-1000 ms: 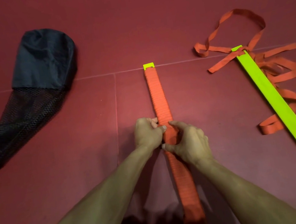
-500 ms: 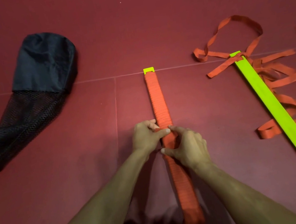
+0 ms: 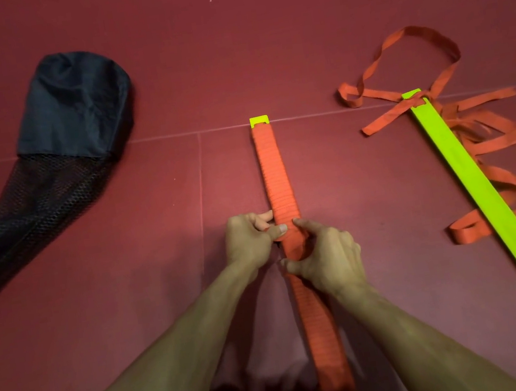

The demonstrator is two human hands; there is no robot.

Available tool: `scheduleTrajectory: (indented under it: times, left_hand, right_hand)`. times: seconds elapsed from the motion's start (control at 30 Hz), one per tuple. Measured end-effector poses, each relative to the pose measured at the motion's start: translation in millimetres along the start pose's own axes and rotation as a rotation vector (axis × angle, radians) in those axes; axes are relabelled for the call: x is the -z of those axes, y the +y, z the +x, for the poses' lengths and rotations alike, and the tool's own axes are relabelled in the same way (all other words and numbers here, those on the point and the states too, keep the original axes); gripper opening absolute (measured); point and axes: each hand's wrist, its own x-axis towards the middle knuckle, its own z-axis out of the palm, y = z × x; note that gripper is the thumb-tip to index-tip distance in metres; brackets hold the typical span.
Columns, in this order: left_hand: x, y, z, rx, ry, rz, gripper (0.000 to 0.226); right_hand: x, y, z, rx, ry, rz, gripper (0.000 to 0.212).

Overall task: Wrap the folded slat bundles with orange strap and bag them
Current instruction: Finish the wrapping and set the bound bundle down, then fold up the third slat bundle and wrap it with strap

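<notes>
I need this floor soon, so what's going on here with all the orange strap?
A person's left hand and right hand grip the middle of a wrapped slat bundle, which is wound in orange with only its green ends showing. To the right lies a second bundle, bare green, with loose strap tangled around it. The black mesh bag lies to the left, apart from both.

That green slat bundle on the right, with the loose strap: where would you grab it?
Grip the green slat bundle at its bare middle, pinching across the narrow width and coming from its left side: the loose orange strap is tangled along its right edge and far end.
</notes>
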Motion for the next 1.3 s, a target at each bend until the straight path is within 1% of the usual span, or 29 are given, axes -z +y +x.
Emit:
scheduleTrajectory:
  times: [0.1,0.2,0.33,0.4,0.5,0.67,0.83,0.9,0.93,1.0,1.03,1.07,1.17,1.23,1.3]
  left_hand:
    - [4.4,0.1,2.4,0.036,-0.036,-0.031,0.040]
    - [5.2,-0.1,2.6,0.032,-0.062,-0.027,0.039]
    - [15.4,5.1,0.5,-0.005,-0.036,0.004,0.038]
    - [30.7,11.9,1.3,-0.042,-0.018,0.023,0.039]
    - [64.0,21.2,6.8,-0.075,0.011,0.054,0.039]
    - [129.5,22.9,15.9,-0.059,0.074,0.124,0.037]
    - [163.0,1.0,15.2,0.006,0.106,0.281,0.039]
    - [161.6,2.5,13.6,-0.033,0.095,0.375,0.043]
    - [159.8,6.8,14.7,-0.086,0.082,0.475,0.045]
    - [151.3,22.4,18.4,-0.245,0.042,0.784,0.050]
    - [143.7,32.1,20.1,-0.322,0.008,0.930,0.051]
    - [132.6,41.0,20.5,-0.371,-0.047,1.005,0.050]
    - [82.6,56.0,17.7,-0.422,-0.273,1.028,0.049]
    - [42.6,55.7,13.7,-0.463,-0.410,1.079,0.051]
    - [-3.1,52.1,9.4,-0.539,-0.525,1.124,0.054]
  right_hand:
    - [0.9,-1.1,-0.4,-0.004,-0.007,0.007,0.078]
    - [1.5,0.3,-0.9,-0.003,-0.008,0.018,0.078]
    - [-7.8,-9.0,-7.0,0.052,0.031,0.079,0.077]
    - [-16.5,-22.6,-7.7,0.099,0.041,0.115,0.076]
    - [-29.6,-52.4,-5.0,0.143,0.005,0.161,0.073]
    - [-58.3,-105.9,-4.8,0.204,-0.095,0.183,0.071]
    - [-87.3,-119.8,-10.0,0.210,-0.177,0.062,0.075]
    - [-87.9,-114.5,-10.8,0.234,-0.181,0.067,0.073]
    - [-85.4,-109.4,-9.9,0.263,-0.180,0.074,0.070]
    - [-74.3,-92.3,-4.8,0.294,-0.147,0.055,0.062]
    - [-65.4,-80.4,-0.8,0.279,-0.117,0.049,0.059]
    - [-54.6,-66.5,3.6,0.253,-0.085,0.054,0.057]
    - [-10.7,-16.7,15.2,0.169,0.009,0.040,0.050]
    - [21.8,23.7,18.5,0.105,0.065,-0.001,0.051]
    - [56.3,71.6,17.9,0.018,0.146,-0.034,0.053]
